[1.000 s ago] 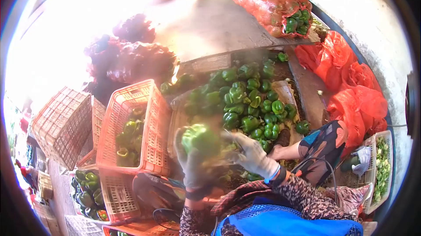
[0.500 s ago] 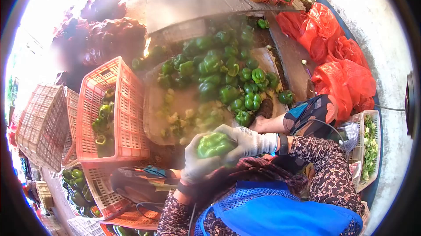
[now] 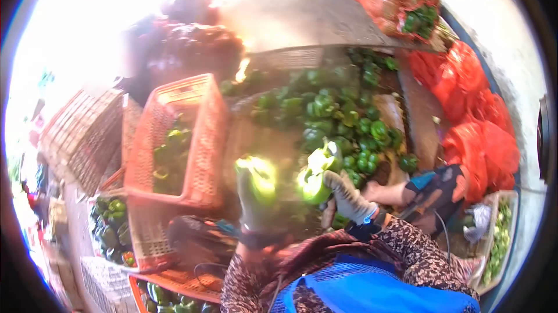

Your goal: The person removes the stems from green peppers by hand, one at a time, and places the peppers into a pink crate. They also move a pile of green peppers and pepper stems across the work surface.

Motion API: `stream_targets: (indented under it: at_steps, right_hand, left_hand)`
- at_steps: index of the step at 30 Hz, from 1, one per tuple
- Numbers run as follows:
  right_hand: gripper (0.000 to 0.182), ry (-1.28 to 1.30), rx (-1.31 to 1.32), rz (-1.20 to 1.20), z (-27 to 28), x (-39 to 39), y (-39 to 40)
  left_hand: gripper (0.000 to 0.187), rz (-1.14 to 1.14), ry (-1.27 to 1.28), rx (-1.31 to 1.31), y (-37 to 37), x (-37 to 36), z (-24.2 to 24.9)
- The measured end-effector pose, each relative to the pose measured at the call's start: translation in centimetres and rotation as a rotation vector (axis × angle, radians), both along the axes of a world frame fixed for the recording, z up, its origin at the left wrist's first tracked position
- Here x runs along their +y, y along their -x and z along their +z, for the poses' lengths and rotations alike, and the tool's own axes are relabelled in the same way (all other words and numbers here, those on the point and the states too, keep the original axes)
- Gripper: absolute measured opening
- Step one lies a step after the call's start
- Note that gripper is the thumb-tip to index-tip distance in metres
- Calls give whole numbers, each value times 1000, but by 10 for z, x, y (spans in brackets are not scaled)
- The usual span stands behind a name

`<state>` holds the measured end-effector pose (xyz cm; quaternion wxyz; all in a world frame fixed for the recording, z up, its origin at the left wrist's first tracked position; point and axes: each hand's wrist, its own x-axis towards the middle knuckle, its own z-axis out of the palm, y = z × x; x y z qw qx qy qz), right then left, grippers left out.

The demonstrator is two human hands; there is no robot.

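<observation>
Here, left hand (image 3: 254, 199) cups green pepper (image 3: 260, 174); curled right hand (image 3: 347, 197), another pepper (image 3: 314, 182).

Green pepper pieces (image 3: 314, 185) in both hands (image 3: 349, 198)

Light: bright, strongest from far left | Glare: far-left background washed white, haze spilling over the bench (image 3: 290, 13) | Highlights: pepper pieces (image 3: 317, 176) blown yellow-green | Blur: left hand (image 3: 256, 199) and crates (image 3: 174, 144) smeared | Edges: fisheye curve, black corners, bluish fringe
</observation>
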<state>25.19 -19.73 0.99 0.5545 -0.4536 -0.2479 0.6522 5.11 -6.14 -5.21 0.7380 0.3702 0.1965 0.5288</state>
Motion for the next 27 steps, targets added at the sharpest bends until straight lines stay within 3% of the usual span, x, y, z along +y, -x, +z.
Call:
stream_targets:
  at_steps: [2, 3, 4, 5, 6, 8, 12, 14, 16, 18, 20, 22, 23, 25, 27]
  right_hand:
    - [89, -288, -202, -126, -13, 40, 7]
    - [92, -397, -425, -110, -6, 55, 9]
    - [96, -499, -649, -110, 1, 67, 9]
    - [99, -493, -1006, -77, 33, 70, 13]
    - [102, -604, -1209, -70, 37, 81, 14]
    - [102, -569, -1393, -30, 51, 92, 25]
    - [92, -593, -1504, 99, 41, 112, 41]
    - [89, -555, -1529, 149, 36, 115, 50]
    - [88, -600, -1495, 188, 34, 115, 53]
    - [88, -638, -1477, 145, 17, 119, 54]
    - [90, -709, -1280, -3, -9, 122, 62]
    - [92, -690, -1270, -8, -31, 125, 67]
    - [91, -633, -981, -12, -36, 126, 69]
    - [85, -538, -492, -27, -55, 132, 76]
    - [84, -391, -544, -87, -58, 149, 78]
  left_hand:
    - [53, 100, 229, -107, 50, 70, 19]
    - [77, 380, -107, 249, 76, 88, 25]
    - [92, 620, -554, 943, 96, 108, 50]
    - [94, 720, -419, 807, 132, 158, 12]
    - [88, 424, 163, 194, 108, 117, 107]
    - [75, 554, -21, 629, 108, 113, 90]
    - [43, -85, -349, 812, 65, 46, 65]
    - [32, -184, 19, 519, 40, 28, 83]
    - [30, -174, -43, 459, 37, 36, 54]
    - [30, -62, -464, 605, 37, 40, 45]
    - [29, -106, -374, 595, 36, 39, 49]
    - [34, -28, -322, 548, 32, 40, 50]
    - [42, -162, -166, 471, 41, 55, 26]
    - [44, -39, -202, 609, 44, 58, 13]
    - [45, 50, -323, 617, 35, 70, 26]
